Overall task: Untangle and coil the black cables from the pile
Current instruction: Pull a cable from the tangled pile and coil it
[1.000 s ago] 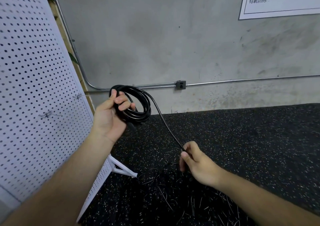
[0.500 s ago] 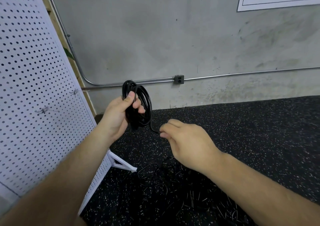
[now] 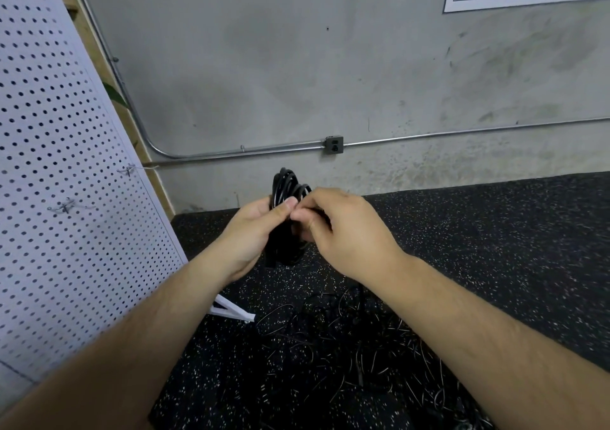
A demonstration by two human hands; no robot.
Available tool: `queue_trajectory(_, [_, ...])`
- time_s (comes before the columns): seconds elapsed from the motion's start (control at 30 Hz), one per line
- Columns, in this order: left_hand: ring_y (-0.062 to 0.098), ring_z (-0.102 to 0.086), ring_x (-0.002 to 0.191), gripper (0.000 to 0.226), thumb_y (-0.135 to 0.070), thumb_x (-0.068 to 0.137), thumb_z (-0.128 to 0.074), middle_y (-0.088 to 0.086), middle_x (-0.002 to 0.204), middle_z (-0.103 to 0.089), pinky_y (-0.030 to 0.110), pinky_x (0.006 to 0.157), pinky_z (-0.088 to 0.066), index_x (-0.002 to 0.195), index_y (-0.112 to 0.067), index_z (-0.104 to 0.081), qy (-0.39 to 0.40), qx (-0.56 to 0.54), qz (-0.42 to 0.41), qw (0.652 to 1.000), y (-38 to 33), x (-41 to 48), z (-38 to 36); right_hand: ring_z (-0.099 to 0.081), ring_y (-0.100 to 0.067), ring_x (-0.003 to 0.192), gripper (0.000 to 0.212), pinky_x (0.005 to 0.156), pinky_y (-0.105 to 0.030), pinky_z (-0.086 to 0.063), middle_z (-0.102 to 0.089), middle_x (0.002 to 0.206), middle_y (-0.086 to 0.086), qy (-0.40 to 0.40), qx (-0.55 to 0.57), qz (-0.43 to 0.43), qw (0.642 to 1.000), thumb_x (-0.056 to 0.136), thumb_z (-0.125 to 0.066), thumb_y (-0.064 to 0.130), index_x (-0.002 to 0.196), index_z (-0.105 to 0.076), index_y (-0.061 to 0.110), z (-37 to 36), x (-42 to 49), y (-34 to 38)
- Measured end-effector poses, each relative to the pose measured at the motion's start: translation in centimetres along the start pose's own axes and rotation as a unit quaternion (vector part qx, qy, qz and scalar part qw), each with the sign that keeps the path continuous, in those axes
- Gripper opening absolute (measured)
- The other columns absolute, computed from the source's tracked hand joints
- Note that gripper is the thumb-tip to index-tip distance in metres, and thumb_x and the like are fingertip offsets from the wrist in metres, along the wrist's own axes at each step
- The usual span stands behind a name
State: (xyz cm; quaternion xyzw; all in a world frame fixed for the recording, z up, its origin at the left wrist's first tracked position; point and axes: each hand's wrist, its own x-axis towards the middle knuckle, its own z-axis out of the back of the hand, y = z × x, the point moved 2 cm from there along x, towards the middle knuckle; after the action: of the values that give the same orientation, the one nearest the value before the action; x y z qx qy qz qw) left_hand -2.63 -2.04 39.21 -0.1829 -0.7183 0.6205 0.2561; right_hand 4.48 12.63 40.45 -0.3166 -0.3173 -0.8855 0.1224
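Left hand point(image 3: 254, 231) grips the coil of thin black cable point(image 3: 285, 185), thumb clamped across the loops, held upright above the floor in front of the wall. Change: 1 s ago the right hand point(image 3: 346, 231) was down near the tangled pile of black cables point(image 3: 346, 347) holding a straight run of cable; it has now come up to the coil, fingers curled, fingertips touching the left thumb. Looks like it's pinching the next loop onto the bundle, but the strand itself is hidden behind the fingers. So 1 more wrap is going on and coiling of this cable looks well along. Can't tell how much slack is left. The pile on the speckled black rubber floor point(image 3: 495, 231) is untouched, so plenty remains. White perforated pegboard point(image 3: 66, 198) stands at left.
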Motion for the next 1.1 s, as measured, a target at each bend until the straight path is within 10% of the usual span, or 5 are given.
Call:
queue_trajectory(0.23, [0.014,-0.047,0.051,0.028,-0.028,0.103,-0.044,-0.002,0.062,-0.046,0.034,0.066,-0.055,0.088,-0.013,-0.062,0.063,-0.128,0.062,0.988,-0.7,-0.3,-1.6,-0.044,-0.01,0.053,0.057,0.052,-0.028,-0.036,-0.054,0.06,0.003,-0.064,0.027,-0.172,0.983,0.074,-0.075,0.067,0.074,-0.05,0.016,1.7,1.4,-0.6])
queue_trajectory(0.5, [0.003,-0.036,0.043,0.025,-0.035,0.1,-0.044,-0.011,0.057,-0.037,0.023,0.059,-0.048,0.092,-0.013,-0.054,0.073,-0.27,0.054,0.959,-2.3,-0.1,-1.0,-0.045,0.0,0.058,0.022,0.056,-0.017,-0.036,-0.053,0.069,0.011,-0.068,0.148,-0.137,0.977,0.098,-0.064,0.037,0.086,-0.052,0.023,0.6,0.6,-2.5])
queue_trajectory(0.77, [0.003,-0.041,0.043,0.025,-0.035,0.102,-0.046,-0.012,0.055,-0.043,0.019,0.057,-0.047,0.087,-0.018,-0.056,0.031,-0.383,-0.012,0.923,-3.9,0.4,3.5,-0.055,-0.011,0.056,0.032,0.073,-0.048,-0.059,-0.056,0.066,0.004,0.046,0.235,-0.233,0.943,0.107,-0.044,0.038,0.088,-0.053,0.014,-1.0,-2.4,-6.4])
queue_trajectory(1.1, [0.002,-0.044,0.047,0.027,-0.031,0.104,-0.051,-0.013,0.059,-0.047,0.018,0.062,-0.048,0.083,-0.015,-0.058,-0.053,-0.457,-0.05,0.886,-3.8,0.8,6.2,-0.064,-0.04,0.102,0.03,0.093,-0.049,-0.051,-0.071,0.085,0.001,0.242,0.258,-0.271,0.895,0.112,-0.031,0.03,0.105,-0.059,0.021,-5.4,-6.6,-6.7])
